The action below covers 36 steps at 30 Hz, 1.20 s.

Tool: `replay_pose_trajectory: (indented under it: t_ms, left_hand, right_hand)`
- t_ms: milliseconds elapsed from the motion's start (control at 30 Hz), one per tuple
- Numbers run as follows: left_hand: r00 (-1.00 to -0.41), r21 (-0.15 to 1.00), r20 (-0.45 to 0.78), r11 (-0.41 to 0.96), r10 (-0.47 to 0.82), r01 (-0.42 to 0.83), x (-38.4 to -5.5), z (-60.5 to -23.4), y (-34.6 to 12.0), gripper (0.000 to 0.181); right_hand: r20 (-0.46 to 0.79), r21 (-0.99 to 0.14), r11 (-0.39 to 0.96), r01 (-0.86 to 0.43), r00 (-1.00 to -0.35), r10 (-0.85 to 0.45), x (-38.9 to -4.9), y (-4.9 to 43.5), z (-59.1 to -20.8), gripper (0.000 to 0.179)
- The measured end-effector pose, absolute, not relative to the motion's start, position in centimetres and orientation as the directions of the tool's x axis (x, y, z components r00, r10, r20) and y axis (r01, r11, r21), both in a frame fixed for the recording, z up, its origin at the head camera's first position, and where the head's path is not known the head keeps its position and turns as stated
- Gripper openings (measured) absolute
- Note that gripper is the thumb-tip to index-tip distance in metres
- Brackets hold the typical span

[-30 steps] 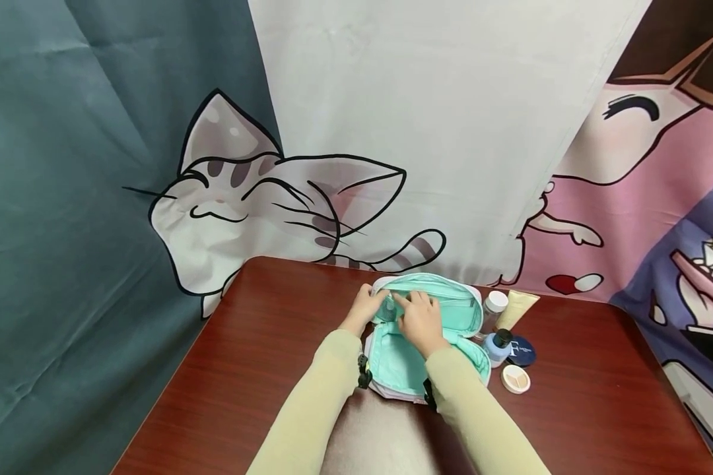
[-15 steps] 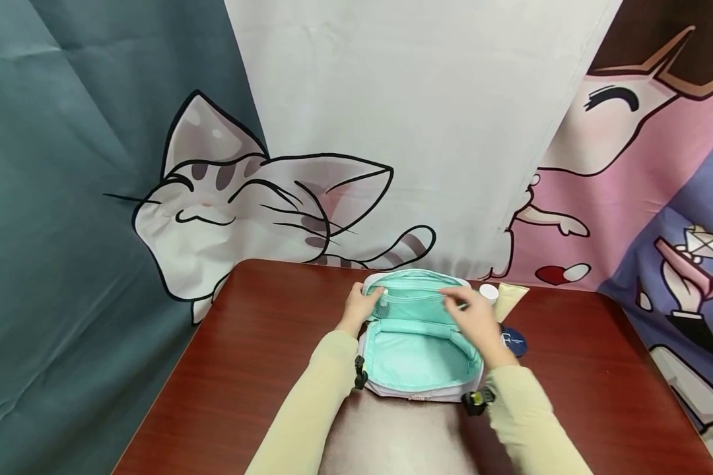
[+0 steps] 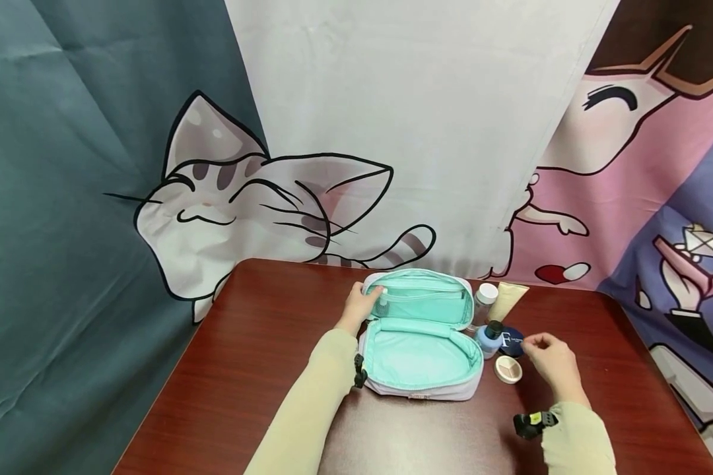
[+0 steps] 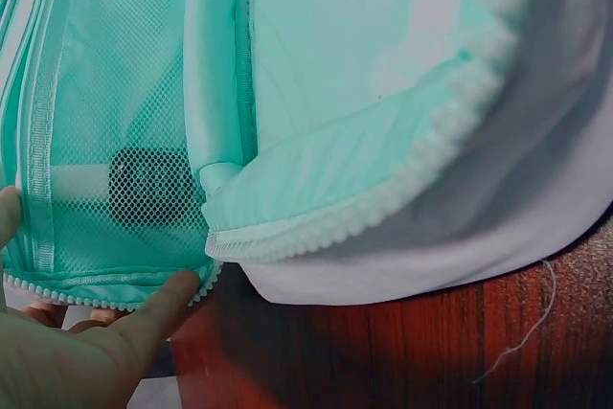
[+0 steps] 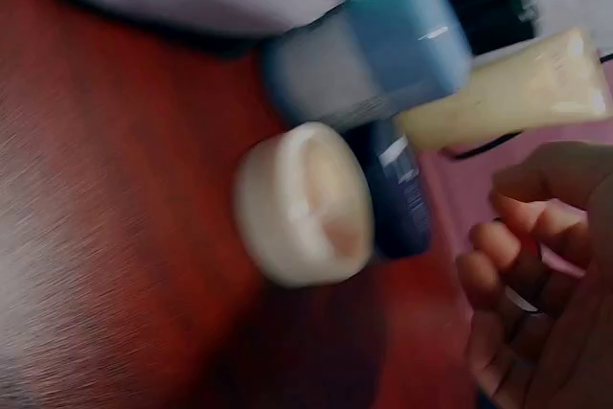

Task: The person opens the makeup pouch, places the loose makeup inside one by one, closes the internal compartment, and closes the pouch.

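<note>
One unzipped cosmetic bag (image 3: 423, 369) looks light and soft, its padded walls likely to fold, so the toothed zipper rim (image 4: 458, 120) is probably the surest hold. My left hand (image 3: 358, 309) pinches the edge of its lid (image 3: 424, 307), with the bag's middle at four o'clock. My right hand (image 3: 554, 365), loosely curled and holding nothing, has the round navy compact (image 3: 513, 343) near, at ten o'clock; that seems stiff, slick, best gripped by its edge.

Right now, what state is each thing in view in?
Pouch, unzipped, spread open
Mesh pocket, holding a small item
White-capped bottle, upright, capped
Blue bottle, upright, capped
Cream tube, wide end up
Navy disc, printed face showing
Round pot, contents showing; cannot tell whether clear-lidded
Left hand, gripping the pouch's edge
Right hand, loosely curled, nothing visible held
</note>
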<state>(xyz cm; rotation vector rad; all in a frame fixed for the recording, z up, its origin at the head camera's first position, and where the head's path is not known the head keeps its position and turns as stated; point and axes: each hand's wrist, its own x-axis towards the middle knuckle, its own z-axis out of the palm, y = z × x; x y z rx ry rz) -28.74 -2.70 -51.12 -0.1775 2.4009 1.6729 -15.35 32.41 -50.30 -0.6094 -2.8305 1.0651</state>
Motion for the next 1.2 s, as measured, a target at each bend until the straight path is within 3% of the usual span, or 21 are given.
replay_pose_trajectory:
  t_ms: [167, 267, 567, 900, 1200]
  left_hand:
    - [-0.968, 0.922, -0.250, 0.313, 0.035, -0.227, -28.6, -50.9, -2.8, 0.047]
    - [-0.965, 0.930, -0.259, 0.283, 0.045, -0.236, -28.6, -50.9, -2.9, 0.048]
    - [-0.960, 0.936, -0.274, 0.248, 0.063, -0.251, -28.5, -50.9, -3.0, 0.048]
    - [-0.959, 0.942, -0.274, 0.220, 0.076, -0.252, -28.4, -50.9, -3.2, 0.052]
    - [-0.957, 0.941, -0.279, 0.221, 0.079, -0.256, -28.5, -51.2, -3.0, 0.053]
  right_hand:
    - [-0.327, -0.593, 0.637, 0.492, -0.870, 0.368, -14.4, 32.3, -52.5, 0.069]
    - [-0.371, -0.575, 0.642, 0.507, -0.861, 0.347, -14.2, 31.9, -53.1, 0.081]
    - [-0.336, -0.617, 0.628, 0.474, -0.880, 0.335, -13.9, 31.3, -53.2, 0.052]
    - [-0.350, -0.705, 0.512, 0.491, -0.869, 0.351, -13.6, 31.8, -52.9, 0.060]
    - [-0.446, -0.814, 0.248, 0.525, -0.839, 0.312, -13.4, 33.2, -51.5, 0.039]
